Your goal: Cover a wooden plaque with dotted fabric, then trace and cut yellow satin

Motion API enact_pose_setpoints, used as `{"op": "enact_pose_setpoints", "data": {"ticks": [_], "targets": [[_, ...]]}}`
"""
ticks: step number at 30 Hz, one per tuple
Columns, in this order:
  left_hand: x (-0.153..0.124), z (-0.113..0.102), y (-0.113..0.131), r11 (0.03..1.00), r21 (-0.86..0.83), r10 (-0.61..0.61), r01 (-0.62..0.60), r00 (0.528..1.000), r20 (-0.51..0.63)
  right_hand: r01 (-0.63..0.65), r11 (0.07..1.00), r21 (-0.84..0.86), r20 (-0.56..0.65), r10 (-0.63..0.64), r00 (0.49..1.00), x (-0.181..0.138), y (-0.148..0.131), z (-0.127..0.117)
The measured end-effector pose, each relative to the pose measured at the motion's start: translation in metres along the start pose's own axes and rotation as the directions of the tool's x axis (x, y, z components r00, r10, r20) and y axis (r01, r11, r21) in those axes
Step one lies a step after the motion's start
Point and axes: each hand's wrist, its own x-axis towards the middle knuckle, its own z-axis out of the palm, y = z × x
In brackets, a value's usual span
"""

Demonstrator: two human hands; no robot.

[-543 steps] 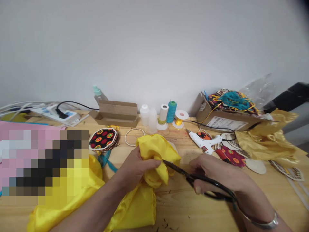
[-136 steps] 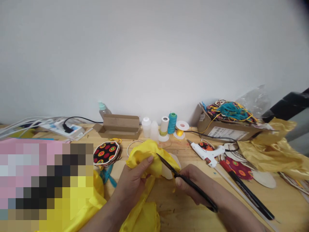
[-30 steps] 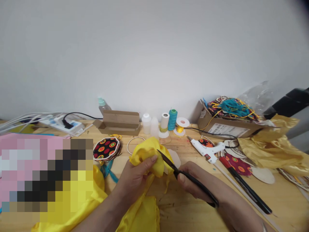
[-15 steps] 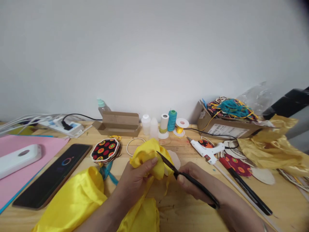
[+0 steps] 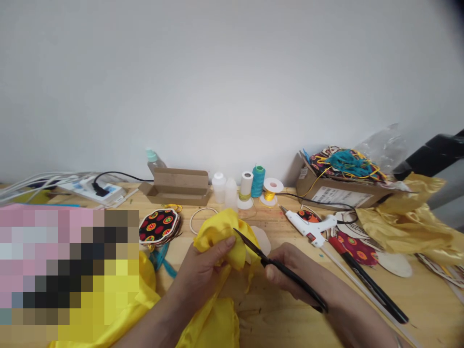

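Observation:
My left hand (image 5: pixel 207 270) pinches a bunched piece of shiny yellow fabric (image 5: pixel 223 232), thumb on top, above the wooden table. More of the fabric hangs below and spreads to the left under my forearm. In my right hand (image 5: pixel 290 273) is a pair of black scissors (image 5: pixel 293 278), fingers wrapped round the handles. Its dark blades point up and left, with the tip against or just over the fabric near my left thumb. A thin yellow strip dangles beneath the blades. Behind the fabric lies a pale rounded piece (image 5: pixel 261 237), partly covered.
Behind my hands stand thread spools (image 5: pixel 258 181), white bottles (image 5: pixel 219 187) and an open cardboard box (image 5: pixel 179 188). A stack of patterned pieces (image 5: pixel 159 226) lies left. On the right are a glue gun (image 5: pixel 308 224), a black-and-red tool (image 5: pixel 369 280) and a filled carton (image 5: pixel 340 195). Blurred blocks mask the lower left.
Both hands, the fabric and the scissors stay almost where they were, with only a tiny shift left. The lower left of the view is now pixelated.

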Motion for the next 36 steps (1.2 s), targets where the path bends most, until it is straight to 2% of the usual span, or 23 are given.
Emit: {"op": "enact_pose_setpoints", "data": {"ticks": [4, 16, 22, 26, 28, 29, 31, 36], "targets": [[0.001, -0.001, 0.000, 1.000, -0.015, 0.001, -0.001, 1.000, -0.009, -0.023, 1.000, -0.008, -0.026, 0.023, 0.999, 0.000, 0.001, -0.001], [-0.001, 0.004, 0.004, 0.999, -0.041, 0.009, -0.010, 1.000, -0.020, -0.098, 0.994, 0.044, -0.002, 0.099, 0.995, 0.004, -0.001, 0.000], [0.000, 0.002, 0.004, 0.999, -0.024, 0.031, -0.032, 0.998, -0.047, -0.051, 0.999, 0.014, 0.009, 0.051, 0.999, 0.006, 0.008, 0.000], [0.002, 0.002, 0.003, 0.999, -0.024, 0.041, -0.042, 0.998, -0.042, -0.079, 0.993, -0.090, -0.050, 0.075, 0.996, -0.002, -0.007, 0.001], [0.002, 0.002, 0.003, 0.999, -0.023, 0.039, -0.040, 0.999, -0.034, -0.112, 0.984, -0.136, -0.126, 0.095, 0.987, -0.010, -0.018, 0.004], [0.002, 0.003, 0.004, 0.999, -0.024, 0.039, -0.039, 0.999, -0.030, -0.118, 0.982, -0.150, -0.210, 0.085, 0.974, -0.013, -0.022, 0.006], [0.001, 0.004, 0.004, 0.999, -0.023, 0.039, -0.039, 0.999, -0.021, -0.120, 0.978, -0.171, -0.273, 0.070, 0.959, -0.019, -0.027, 0.010], [-0.001, 0.006, 0.006, 0.999, -0.033, 0.028, -0.028, 1.000, -0.014, -0.097, 0.977, -0.192, -0.248, 0.047, 0.968, -0.020, -0.025, 0.012]]}}
